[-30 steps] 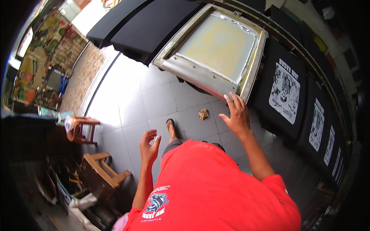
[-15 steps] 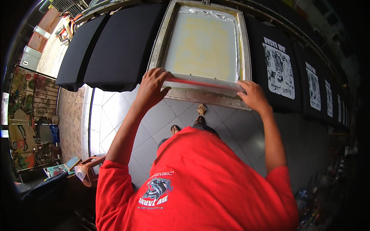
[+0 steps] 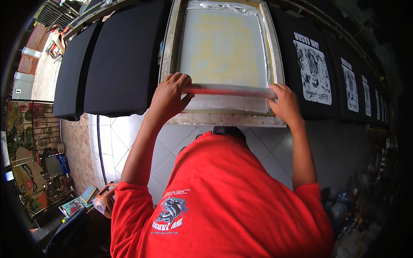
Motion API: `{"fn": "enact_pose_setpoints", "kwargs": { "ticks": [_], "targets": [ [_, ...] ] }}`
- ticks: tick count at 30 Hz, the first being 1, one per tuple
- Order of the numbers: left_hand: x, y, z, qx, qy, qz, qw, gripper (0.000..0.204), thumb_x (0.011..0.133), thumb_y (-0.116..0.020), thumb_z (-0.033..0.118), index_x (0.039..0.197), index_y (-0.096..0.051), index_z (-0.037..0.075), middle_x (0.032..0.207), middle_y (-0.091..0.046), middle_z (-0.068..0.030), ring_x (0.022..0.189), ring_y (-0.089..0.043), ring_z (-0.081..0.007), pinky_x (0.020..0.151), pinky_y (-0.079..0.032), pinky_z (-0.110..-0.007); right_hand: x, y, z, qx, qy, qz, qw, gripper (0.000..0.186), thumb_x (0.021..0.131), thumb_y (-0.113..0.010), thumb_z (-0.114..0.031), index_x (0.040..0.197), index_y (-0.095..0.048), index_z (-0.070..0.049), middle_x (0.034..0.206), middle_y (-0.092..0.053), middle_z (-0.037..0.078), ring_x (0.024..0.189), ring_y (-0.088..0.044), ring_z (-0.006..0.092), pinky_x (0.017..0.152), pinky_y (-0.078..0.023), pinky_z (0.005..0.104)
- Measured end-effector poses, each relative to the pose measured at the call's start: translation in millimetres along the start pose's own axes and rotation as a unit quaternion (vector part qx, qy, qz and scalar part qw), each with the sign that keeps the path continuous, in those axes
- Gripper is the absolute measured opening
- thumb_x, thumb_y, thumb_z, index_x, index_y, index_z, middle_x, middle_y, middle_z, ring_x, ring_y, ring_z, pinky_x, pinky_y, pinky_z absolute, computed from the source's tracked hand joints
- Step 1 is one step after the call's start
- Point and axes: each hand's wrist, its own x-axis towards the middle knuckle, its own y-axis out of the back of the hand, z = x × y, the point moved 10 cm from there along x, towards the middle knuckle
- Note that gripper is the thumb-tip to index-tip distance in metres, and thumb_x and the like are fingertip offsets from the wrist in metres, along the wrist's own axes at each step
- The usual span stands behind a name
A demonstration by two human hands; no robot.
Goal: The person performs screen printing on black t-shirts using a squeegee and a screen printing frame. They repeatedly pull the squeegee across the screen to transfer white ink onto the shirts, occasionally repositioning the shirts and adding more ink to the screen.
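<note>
i see the left hand (image 3: 171,95) and right hand (image 3: 284,103) closed on opposite ends of the bar (image 3: 230,90), over the near part of the frame (image 3: 223,120), its long axis side to side, neither hand nearer.

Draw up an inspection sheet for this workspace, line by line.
Surface: black cloths in a row, plain at left, white-printed at right; frame between them.
Job's things: pale, yellowish-patched mesh inside the frame; bar across its near part.
Clutter: flat colourful items, lower left; jumble, lower right, too blurred to name.
Hands: left and right each grip one bar end.
Cables: nothing seen.
Surroundings: tiled floor; painted boards, left.
</note>
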Motion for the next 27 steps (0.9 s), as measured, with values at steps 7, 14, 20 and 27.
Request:
{"fn": "enact_pose_setpoints", "kwargs": {
  "ticks": [7, 14, 20, 27],
  "targets": [
    [10.2, -19.2, -0.5, 0.032, -0.037, -0.068, 0.996, 0.028, 0.073, -0.073, 0.013, 0.096, -0.060, 0.005, 0.092, -0.061, -0.0096, 0.092, -0.062, -0.0303, 0.081, -0.050, -0.041, 2.2, -7.2, 2.7, -0.023, -0.024, -0.057, 0.998, 0.030, 0.070, -0.072, -0.009, 0.099, -0.064, -0.008, 0.095, -0.064, 0.009, 0.094, -0.063, 0.0298, 0.079, -0.051, 0.0410],
    [34.0, -20.9, -9.8, 0.047, -0.047, -0.102, 0.993, 0.014, 0.069, -0.070, 0.012, 0.081, -0.063, 0.011, 0.075, -0.062, -0.0035, 0.078, -0.065, -0.0253, 0.065, -0.054, -0.039, 20.9, -14.4, 10.2, -0.006, 0.007, -0.115, 0.993, 0.028, 0.065, -0.072, -0.006, 0.091, -0.064, -0.009, 0.084, -0.063, 0.007, 0.086, -0.064, 0.0292, 0.071, -0.053, 0.0415],
    [153.4, 44.7, -29.7, 0.109, -0.068, 0.003, 0.992, 0.017, 0.075, -0.073, 0.026, 0.079, -0.062, 0.012, 0.071, -0.062, -0.0093, 0.069, -0.064, -0.0319, 0.059, -0.052, -0.044, 153.9, 46.5, 37.0, -0.001, 0.093, 0.025, 0.995, 0.017, 0.070, -0.073, -0.011, 0.084, -0.065, -0.005, 0.081, -0.063, 0.014, 0.079, -0.063, 0.0350, 0.068, -0.051, 0.0421],
    [373.1, 29.9, -134.6, 0.165, -0.040, -0.007, 0.985, 0.034, 0.072, -0.071, 0.017, 0.106, -0.071, 0.017, 0.093, -0.071, -0.0118, 0.089, -0.068, -0.0328, 0.078, -0.056, -0.044, 364.8, 27.4, 135.9, -0.016, 0.089, 0.101, 0.991, 0.021, 0.071, -0.072, -0.016, 0.089, -0.066, -0.007, 0.090, -0.068, 0.017, 0.087, -0.066, 0.0370, 0.073, -0.053, 0.0455]
  ]
}}
